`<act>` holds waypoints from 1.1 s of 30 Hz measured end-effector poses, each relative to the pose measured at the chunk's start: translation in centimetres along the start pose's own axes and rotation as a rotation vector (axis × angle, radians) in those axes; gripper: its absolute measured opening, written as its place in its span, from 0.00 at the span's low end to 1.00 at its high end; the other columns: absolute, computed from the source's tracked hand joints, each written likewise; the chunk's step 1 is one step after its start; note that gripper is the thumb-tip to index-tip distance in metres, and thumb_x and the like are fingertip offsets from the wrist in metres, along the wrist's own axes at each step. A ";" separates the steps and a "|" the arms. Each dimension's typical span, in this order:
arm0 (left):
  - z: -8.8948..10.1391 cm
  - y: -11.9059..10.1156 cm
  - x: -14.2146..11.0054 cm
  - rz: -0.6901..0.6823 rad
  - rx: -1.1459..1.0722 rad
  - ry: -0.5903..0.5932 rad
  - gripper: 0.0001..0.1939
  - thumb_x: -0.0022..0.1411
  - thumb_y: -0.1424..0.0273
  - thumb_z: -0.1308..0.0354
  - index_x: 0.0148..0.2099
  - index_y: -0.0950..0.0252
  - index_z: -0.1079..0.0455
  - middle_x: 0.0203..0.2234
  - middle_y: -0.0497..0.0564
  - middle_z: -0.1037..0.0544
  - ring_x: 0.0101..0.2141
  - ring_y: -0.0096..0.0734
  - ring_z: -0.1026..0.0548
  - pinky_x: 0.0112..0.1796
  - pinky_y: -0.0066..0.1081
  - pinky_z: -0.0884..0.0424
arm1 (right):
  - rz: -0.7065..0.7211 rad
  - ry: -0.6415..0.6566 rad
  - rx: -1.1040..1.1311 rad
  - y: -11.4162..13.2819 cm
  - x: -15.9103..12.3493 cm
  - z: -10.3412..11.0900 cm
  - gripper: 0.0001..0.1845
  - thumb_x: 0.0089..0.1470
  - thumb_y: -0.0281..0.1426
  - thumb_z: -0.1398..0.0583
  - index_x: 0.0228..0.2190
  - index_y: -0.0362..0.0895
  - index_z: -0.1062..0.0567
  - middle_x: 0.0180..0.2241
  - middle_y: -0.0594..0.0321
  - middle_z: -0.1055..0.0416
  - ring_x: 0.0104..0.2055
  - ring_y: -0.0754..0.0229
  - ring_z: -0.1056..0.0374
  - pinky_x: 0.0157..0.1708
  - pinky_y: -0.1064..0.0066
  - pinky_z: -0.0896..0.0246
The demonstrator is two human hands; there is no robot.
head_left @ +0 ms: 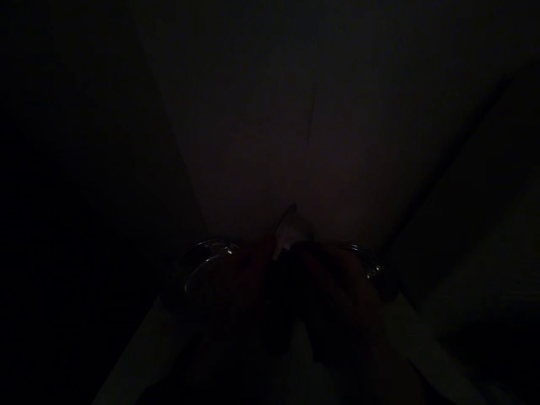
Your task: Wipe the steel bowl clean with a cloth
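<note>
Left hand (247,275), right hand (348,278): can't tell grip | pale, pointed, thin piece (291,229) between, perhaps steadied | glossy, round-rimmed bowls (196,270) flanking, likely for reach

No lettering, label, brand, number or sign can be read; the view is too dark.
</note>
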State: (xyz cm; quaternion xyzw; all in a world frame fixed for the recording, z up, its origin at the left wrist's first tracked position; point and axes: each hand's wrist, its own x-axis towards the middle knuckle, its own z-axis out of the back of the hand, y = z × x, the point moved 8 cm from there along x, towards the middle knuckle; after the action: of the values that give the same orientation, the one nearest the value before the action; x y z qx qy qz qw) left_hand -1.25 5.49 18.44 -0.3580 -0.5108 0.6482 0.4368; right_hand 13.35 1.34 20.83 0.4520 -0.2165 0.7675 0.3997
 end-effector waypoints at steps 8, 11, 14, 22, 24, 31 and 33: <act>0.6 1.7 1.1 -0.109 -0.003 -0.013 0.13 0.55 0.57 0.46 0.29 0.59 0.26 0.25 0.52 0.22 0.38 0.42 0.24 0.36 0.35 0.28 | 0.121 -0.024 -0.048 2.7 -0.8 -0.1 0.15 0.56 0.22 0.45 0.45 0.38 0.27 0.45 0.49 0.29 0.46 0.49 0.34 0.40 0.57 0.32; 0.9 1.4 1.1 -0.151 0.043 -0.061 0.11 0.53 0.58 0.44 0.29 0.58 0.26 0.28 0.51 0.21 0.44 0.44 0.25 0.39 0.34 0.29 | 0.099 -0.032 0.015 2.2 -0.7 0.0 0.16 0.56 0.23 0.45 0.47 0.42 0.28 0.43 0.53 0.28 0.42 0.53 0.33 0.37 0.62 0.30; 1.0 0.4 0.5 -0.205 0.062 -0.087 0.10 0.52 0.59 0.42 0.30 0.58 0.25 0.32 0.51 0.20 0.49 0.45 0.28 0.42 0.33 0.30 | -0.008 -0.019 0.044 0.4 -0.1 0.1 0.19 0.57 0.26 0.45 0.50 0.46 0.31 0.43 0.55 0.28 0.39 0.54 0.32 0.34 0.62 0.30; 0.3 0.8 0.5 -0.103 -0.014 0.020 0.12 0.55 0.58 0.45 0.31 0.58 0.25 0.29 0.51 0.20 0.40 0.43 0.23 0.35 0.33 0.27 | 0.122 -0.045 0.006 2.8 -0.8 0.3 0.15 0.54 0.22 0.43 0.45 0.39 0.27 0.44 0.51 0.29 0.44 0.51 0.34 0.38 0.61 0.32; 0.6 1.0 0.7 -0.134 -0.004 -0.020 0.12 0.54 0.58 0.45 0.31 0.58 0.25 0.29 0.51 0.20 0.43 0.43 0.25 0.37 0.33 0.27 | 0.133 -0.040 0.032 2.8 -0.7 0.4 0.15 0.54 0.22 0.43 0.45 0.38 0.27 0.44 0.51 0.30 0.44 0.52 0.34 0.38 0.61 0.32; 0.5 2.4 0.6 -0.083 0.000 -0.087 0.14 0.54 0.56 0.44 0.36 0.58 0.25 0.38 0.51 0.21 0.45 0.43 0.25 0.37 0.35 0.27 | 0.022 -0.090 0.018 0.5 0.0 1.1 0.20 0.54 0.24 0.41 0.49 0.40 0.30 0.42 0.51 0.30 0.40 0.52 0.34 0.35 0.61 0.32; 0.4 2.6 0.6 -0.082 -0.025 -0.093 0.15 0.54 0.55 0.45 0.38 0.58 0.25 0.38 0.51 0.21 0.44 0.44 0.25 0.36 0.36 0.26 | 0.085 -0.093 -0.006 1.3 -0.3 0.9 0.20 0.53 0.24 0.41 0.49 0.38 0.30 0.44 0.49 0.30 0.42 0.50 0.34 0.38 0.59 0.33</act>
State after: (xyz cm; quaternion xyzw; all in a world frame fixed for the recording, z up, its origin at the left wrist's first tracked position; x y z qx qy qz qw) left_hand -2.36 5.69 15.97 -0.3118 -0.5529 0.6393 0.4341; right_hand 12.87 -0.22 21.02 0.4764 -0.2560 0.7613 0.3576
